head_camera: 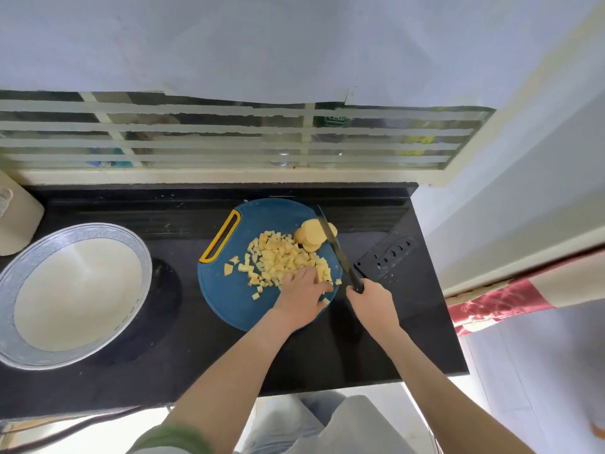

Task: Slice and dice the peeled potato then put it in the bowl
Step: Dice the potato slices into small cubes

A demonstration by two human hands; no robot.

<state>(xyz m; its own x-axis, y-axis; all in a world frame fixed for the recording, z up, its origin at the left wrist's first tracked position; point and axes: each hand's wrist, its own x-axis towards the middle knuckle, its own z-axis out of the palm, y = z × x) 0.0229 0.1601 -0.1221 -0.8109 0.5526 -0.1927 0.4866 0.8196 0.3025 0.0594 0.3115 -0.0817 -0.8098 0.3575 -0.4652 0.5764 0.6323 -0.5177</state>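
My left hand [302, 290] lies flat, fingers [312, 276] loose and spread on the near right side of the diced potato [278, 260], gripping nothing. The palm hides some cubes. My right hand [371, 301] is curled tight round the knife [340, 253]. The handle is mostly buried in the fist and I can't see my fingertips. The blade slants away toward the board's far edge and crosses a short stack of potato slices [309, 237], hiding part of it; blade-to-slice contact is hard to tell. Dice and slices all sit on the round blue cutting board [229, 299], yellow-rimmed handle slot at its left edge, a few stray cubes near that side. The board is mid black countertop [183, 362]. The bowl [144, 257] is at the counter's left edge, well apart from the board, its left rim cut off. A black knife sheath [386, 257] lies near the right edge, just beyond my right hand. A cream container [16, 224] at the far left corner is cropped. A barred window [229, 142] is behind.
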